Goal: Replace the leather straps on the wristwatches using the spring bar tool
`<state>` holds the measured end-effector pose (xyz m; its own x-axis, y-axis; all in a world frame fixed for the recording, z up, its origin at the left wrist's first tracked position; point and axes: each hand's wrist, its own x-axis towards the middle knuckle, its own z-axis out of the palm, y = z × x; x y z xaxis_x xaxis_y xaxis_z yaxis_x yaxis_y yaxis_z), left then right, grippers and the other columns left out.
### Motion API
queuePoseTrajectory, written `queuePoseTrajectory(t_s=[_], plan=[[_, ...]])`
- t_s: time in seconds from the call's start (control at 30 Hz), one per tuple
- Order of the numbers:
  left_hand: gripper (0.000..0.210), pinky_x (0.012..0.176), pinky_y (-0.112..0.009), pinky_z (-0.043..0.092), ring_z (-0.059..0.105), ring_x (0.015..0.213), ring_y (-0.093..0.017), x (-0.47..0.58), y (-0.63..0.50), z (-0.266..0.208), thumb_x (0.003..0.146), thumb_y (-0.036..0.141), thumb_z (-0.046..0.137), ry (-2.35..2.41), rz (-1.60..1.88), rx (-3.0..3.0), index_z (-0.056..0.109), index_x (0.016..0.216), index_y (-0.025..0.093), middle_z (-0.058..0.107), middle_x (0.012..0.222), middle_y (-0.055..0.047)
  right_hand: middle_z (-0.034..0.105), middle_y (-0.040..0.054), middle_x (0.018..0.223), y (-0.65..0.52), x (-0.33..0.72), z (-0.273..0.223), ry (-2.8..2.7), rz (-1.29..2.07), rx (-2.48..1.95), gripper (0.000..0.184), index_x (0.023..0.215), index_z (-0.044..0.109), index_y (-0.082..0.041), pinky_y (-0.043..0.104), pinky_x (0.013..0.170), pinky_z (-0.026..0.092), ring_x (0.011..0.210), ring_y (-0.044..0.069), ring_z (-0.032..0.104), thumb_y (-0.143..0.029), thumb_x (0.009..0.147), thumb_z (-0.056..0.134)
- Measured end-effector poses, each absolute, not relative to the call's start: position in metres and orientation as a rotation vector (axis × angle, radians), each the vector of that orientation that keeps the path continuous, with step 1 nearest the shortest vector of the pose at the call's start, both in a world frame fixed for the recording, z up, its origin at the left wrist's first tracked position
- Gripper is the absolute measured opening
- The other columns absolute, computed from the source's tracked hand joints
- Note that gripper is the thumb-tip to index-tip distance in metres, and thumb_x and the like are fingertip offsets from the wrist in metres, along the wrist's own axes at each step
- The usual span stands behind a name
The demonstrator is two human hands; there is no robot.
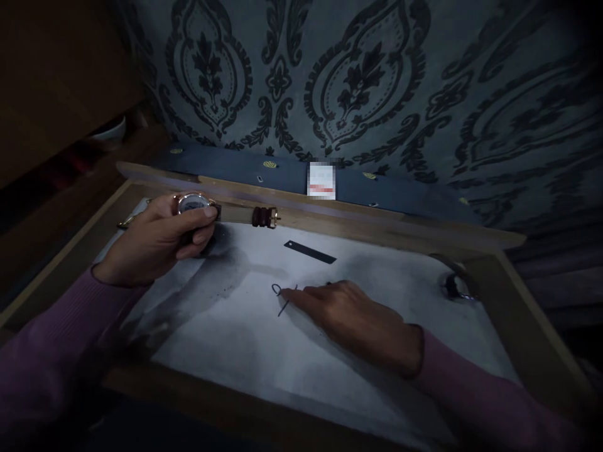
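My left hand (153,235) is closed around a wristwatch (194,202) with a rose-gold rim, its dial tilted up and my thumb at the lug. From it a strap (238,214) with a pale lining stretches right, ending in dark brown loops and a rose-gold buckle (274,218). Low over the white sheet, my right hand (351,317) points its index finger at a small dark loop (276,289) and a thin dark line (282,309); I cannot tell whether these are ink marks or objects. Its thumb is hidden. Just beyond lies a flat black blade (309,252) with a hole.
A wooden tray (471,236) with raised edges surrounds the white sheet (226,351). Another watch-like item (456,287) with a dark strap lies at the right. Behind the far edge is a small blurred white packet (321,179) on blue cloth (226,164), before patterned wallpaper.
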<state>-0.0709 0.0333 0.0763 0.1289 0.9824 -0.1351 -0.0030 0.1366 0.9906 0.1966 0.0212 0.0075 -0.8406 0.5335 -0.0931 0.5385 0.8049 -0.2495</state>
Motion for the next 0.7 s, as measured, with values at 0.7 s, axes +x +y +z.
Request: queuePoseTrajectory(t_s=[0.7], plan=[[0.036,0.034,-0.013,0.024,0.032,0.038,-0.001,-0.0712,0.0348,0.0689,0.083,0.027,0.064,1.139,0.945,1.183,0.041,0.059,0.015,0.044,0.051,0.006,0.069,0.0014,0.076,0.0195,0.1878,0.0137,2.83,-0.084,0.736,0.068,0.141,0.04,-0.014,0.028,0.049,0.036,0.057,0.016,0.06,0.009,0.078,0.046]])
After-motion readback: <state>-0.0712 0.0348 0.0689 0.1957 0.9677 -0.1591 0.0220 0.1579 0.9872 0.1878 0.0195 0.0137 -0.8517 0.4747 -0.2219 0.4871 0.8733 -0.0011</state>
